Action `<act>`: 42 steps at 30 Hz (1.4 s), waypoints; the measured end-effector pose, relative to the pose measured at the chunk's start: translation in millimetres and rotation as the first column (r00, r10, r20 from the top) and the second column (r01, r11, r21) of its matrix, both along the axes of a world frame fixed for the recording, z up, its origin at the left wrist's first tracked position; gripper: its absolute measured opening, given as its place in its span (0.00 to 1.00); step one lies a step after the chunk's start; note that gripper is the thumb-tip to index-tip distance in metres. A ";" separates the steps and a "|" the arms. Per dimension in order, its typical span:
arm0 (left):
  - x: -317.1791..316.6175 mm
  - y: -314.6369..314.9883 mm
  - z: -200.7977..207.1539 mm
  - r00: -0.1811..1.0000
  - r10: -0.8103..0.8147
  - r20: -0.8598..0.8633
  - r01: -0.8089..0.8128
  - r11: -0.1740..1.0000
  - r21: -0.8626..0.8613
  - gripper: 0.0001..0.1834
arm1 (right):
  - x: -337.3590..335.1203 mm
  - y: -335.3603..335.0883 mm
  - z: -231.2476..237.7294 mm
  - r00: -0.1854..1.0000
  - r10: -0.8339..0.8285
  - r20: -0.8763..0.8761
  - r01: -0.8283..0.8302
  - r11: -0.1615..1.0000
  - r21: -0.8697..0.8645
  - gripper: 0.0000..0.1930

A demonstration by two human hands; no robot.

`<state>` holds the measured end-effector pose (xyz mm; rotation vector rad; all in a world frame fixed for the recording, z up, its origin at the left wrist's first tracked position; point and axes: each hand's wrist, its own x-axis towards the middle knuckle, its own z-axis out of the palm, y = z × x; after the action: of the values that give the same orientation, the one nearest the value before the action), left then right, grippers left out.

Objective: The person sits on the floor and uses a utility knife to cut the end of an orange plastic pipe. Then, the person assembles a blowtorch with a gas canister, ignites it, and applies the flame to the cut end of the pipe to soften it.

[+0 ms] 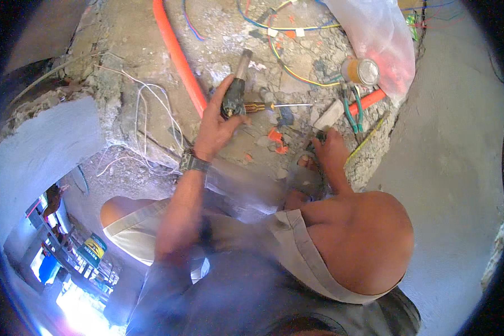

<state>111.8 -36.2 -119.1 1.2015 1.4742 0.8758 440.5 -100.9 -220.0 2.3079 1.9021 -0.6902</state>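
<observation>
My left hand (218, 120) is wrapped round a black torch-like tool (235, 95) with a metal tube at its far end, held over the rough concrete. Right beside that tool lies a screwdriver (256, 107) with an amber handle, its shaft pointing right. My right hand (332, 150) reaches down near my sandalled foot (307, 165), fingers curled at a small dark thing that I cannot make out. Just beyond those fingers is a pale flat block (329, 115). A pair of green-handled pliers (353, 112) lies close by, to the right.
An orange conduit (176, 53) crosses the slab; another orange piece (369, 102) lies by a tin can (367, 72). A clear plastic bag (378, 39) bulges at the back right. Loose white wires (145, 106), coloured wires (288, 70) and orange scraps (276, 140) lie about.
</observation>
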 end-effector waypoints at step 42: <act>-271.9 -147.5 261.9 0.757 0.449 0.475 -0.652 0.470 0.596 0.30 | -336.6 134.6 341.3 0.288 0.703 -0.650 -0.554 0.676 0.486 0.15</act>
<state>-160.0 -183.7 142.8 1.0639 1.3235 2.1872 103.9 33.7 121.3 0.9511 3.0400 -1.6589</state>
